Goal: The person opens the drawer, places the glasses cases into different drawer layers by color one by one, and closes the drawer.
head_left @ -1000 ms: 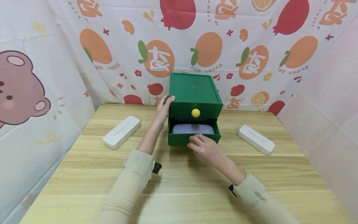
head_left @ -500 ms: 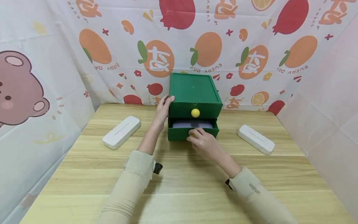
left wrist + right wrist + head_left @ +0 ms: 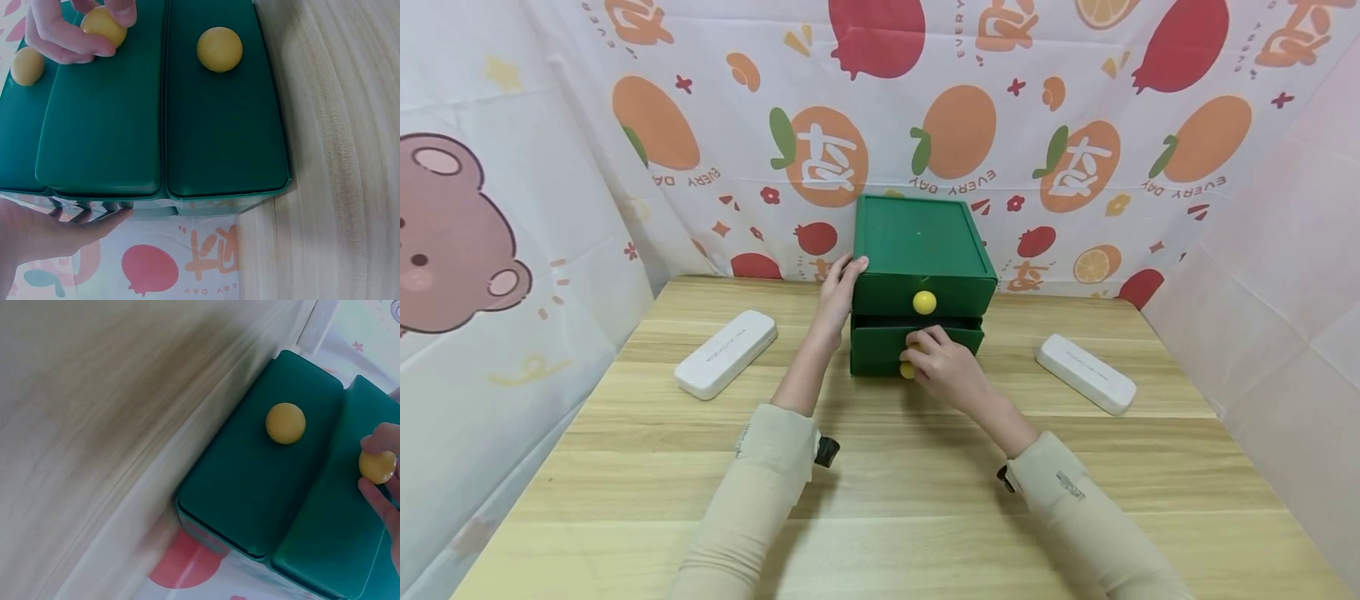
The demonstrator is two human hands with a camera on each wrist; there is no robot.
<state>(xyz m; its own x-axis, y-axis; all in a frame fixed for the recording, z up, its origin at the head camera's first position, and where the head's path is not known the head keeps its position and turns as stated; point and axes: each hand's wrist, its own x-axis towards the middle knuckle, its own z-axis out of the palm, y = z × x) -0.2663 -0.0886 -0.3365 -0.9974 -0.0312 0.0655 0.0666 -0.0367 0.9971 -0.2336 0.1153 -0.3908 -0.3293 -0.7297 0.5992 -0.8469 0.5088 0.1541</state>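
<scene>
A green three-drawer cabinet stands at the back of the table. My right hand pinches the yellow knob of its middle drawer between thumb and fingers. That drawer sticks out a little, leaving a dark gap above its front in the head view; its contents are hidden. Against the cabinet's left side rests my left hand, fingers straight along the wall. The top drawer, with a yellow knob, and the bottom drawer, with another yellow knob, are closed.
On the wooden table, a white oblong case lies left of the cabinet, and a similar white case lies to its right. A fruit-print cloth hangs right behind the cabinet.
My right hand has moved forward and pushed the middle drawer most of the way in. The lavender case inside it has gone out of sight. My left hand has stayed on the cabinet's side.
</scene>
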